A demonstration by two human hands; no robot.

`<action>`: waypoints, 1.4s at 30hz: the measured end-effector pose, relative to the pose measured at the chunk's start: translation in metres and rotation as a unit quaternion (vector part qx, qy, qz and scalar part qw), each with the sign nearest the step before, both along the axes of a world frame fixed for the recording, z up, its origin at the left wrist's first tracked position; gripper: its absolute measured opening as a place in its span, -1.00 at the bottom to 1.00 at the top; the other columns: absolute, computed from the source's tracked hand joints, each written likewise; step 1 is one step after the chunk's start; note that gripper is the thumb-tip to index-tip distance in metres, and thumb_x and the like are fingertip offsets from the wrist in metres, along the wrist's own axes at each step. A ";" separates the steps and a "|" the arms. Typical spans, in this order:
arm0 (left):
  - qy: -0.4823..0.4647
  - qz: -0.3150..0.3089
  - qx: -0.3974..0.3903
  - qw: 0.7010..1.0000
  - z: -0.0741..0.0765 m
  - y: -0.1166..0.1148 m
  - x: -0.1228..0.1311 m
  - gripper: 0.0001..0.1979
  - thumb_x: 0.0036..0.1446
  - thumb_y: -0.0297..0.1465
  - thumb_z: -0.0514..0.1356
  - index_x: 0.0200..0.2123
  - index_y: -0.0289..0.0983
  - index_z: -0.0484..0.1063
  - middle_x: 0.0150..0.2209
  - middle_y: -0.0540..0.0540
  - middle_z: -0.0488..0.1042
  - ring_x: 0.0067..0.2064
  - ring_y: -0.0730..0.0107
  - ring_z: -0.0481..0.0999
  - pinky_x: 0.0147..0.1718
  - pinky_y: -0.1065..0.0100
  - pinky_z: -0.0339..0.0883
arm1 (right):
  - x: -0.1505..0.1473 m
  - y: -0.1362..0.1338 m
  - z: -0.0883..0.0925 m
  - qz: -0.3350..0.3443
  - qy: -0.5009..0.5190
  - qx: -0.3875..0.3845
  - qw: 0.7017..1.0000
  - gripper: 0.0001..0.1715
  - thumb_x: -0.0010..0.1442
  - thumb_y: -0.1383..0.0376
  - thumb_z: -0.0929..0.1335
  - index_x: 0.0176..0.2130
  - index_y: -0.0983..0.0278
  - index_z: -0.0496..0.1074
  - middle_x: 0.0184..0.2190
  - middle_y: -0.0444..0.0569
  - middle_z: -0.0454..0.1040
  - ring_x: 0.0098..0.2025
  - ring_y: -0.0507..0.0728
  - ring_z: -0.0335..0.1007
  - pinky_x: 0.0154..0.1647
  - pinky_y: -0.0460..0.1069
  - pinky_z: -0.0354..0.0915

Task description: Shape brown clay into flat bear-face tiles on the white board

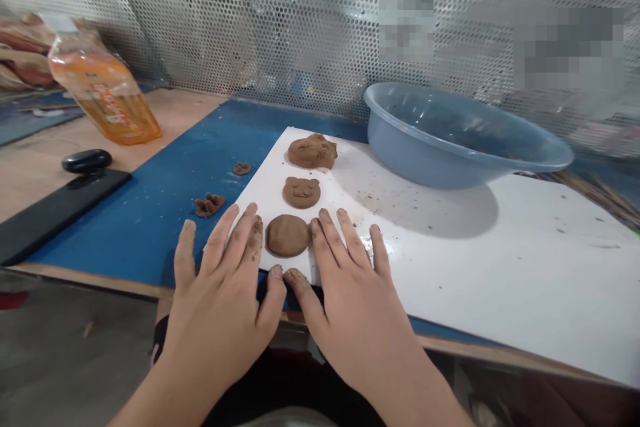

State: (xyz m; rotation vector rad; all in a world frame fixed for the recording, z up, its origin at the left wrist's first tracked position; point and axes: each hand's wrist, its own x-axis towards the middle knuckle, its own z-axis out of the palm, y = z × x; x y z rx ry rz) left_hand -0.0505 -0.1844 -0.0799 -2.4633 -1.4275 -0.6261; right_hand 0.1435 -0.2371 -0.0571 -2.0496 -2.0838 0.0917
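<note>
My left hand [220, 300] and my right hand [345, 300] rest flat with spread fingers on the near edge of a white board [440, 260], clay smeared on their fingertips. Between them lies a smooth round disc of brown clay [287, 235], and neither hand appears to touch it. Farther up the board sit a clay disc with a moulded animal face [301, 192] and a rough lump of clay [313, 152]. Two clay scraps [209, 204] [241, 168] lie left of the board on a blue mat [150, 214].
A pale blue plastic basin [450, 140] stands at the board's back edge. Left of the mat lie a black phone [55, 217], a black oval case [87, 161] and an orange-labelled plastic package [103, 94]. A perforated metal sheet [200, 14] rises behind.
</note>
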 end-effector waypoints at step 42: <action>0.019 -0.038 0.039 0.998 0.003 0.004 -0.001 -0.34 0.58 -0.23 -0.02 0.56 -0.36 0.44 0.70 -0.13 0.31 0.68 0.06 0.36 0.87 0.04 -0.53 | 0.009 0.005 0.004 0.029 0.023 -0.009 0.999 0.03 0.74 -0.28 0.05 0.78 0.28 0.08 0.80 -0.13 -0.12 0.89 0.45 -0.33 0.85 0.69 -0.31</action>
